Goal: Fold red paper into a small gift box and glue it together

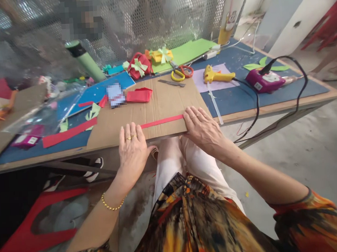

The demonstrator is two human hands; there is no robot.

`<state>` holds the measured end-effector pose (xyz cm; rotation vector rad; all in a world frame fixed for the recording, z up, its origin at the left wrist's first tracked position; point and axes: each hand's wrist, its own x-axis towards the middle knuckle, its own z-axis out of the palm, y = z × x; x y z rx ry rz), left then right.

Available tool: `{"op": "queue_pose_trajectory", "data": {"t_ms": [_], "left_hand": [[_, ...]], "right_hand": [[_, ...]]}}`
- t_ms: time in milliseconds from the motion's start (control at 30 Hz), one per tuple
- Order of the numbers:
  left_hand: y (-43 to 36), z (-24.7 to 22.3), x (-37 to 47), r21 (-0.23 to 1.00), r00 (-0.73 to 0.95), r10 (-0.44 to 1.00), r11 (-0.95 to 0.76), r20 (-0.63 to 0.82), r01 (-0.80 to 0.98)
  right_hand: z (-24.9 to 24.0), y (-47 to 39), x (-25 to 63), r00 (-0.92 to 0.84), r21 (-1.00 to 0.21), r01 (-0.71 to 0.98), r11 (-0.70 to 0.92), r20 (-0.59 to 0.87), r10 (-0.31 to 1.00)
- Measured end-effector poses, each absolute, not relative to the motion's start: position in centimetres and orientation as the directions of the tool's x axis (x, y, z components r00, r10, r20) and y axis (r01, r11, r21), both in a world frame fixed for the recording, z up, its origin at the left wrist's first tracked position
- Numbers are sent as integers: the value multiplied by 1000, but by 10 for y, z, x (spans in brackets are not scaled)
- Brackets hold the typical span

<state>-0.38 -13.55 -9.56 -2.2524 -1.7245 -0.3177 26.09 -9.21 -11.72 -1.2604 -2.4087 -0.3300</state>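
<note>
Head view: red paper strip point(162, 121) is laid along the near edge of a cardboard sheet point(167, 101), ends covered by left hand point(132, 148) and right hand point(204, 129). Fingers of both are held straight, narrowly spaced, pressed flat; nothing gripped. Cardboard is supported by a wood-edged blue tabletop point(235, 104). Yellow glue gun point(219, 76) is parked on lilac paper point(199, 82), right of the cardboard; purple socket block point(262, 81) farther right. Table is backed by a perforated metal panel point(163, 28); bare grey floor point(305, 141) is seen below.
</note>
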Motion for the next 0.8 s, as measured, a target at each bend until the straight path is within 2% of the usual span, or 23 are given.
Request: {"op": "queue_pose_trajectory", "data": {"t_ms": [100,200,300,433,600,800], "left_hand": [[-150,-78,8,-130,252,885,-218,391,967],[-151,-60,31,-150,373,826,-342,423,928],[-129,-60,50,-138,513,774,-500,371,855],[-103,-89,52,-88,501,818,-498,284,863],[-113,-117,35,-45,483,747,-523,457,851],[-120,-116,31,1,448,605,-596,658,803]], "right_hand": [[-119,-91,258,-519,40,823,567,459,721],[-122,-89,257,-523,69,824,563,475,708],[-123,-87,257,-515,98,834,543,493,701],[-123,-86,259,-518,98,830,549,500,694],[-122,-96,262,-486,82,834,546,579,655],[-116,-107,268,-519,118,783,610,664,537]]}}
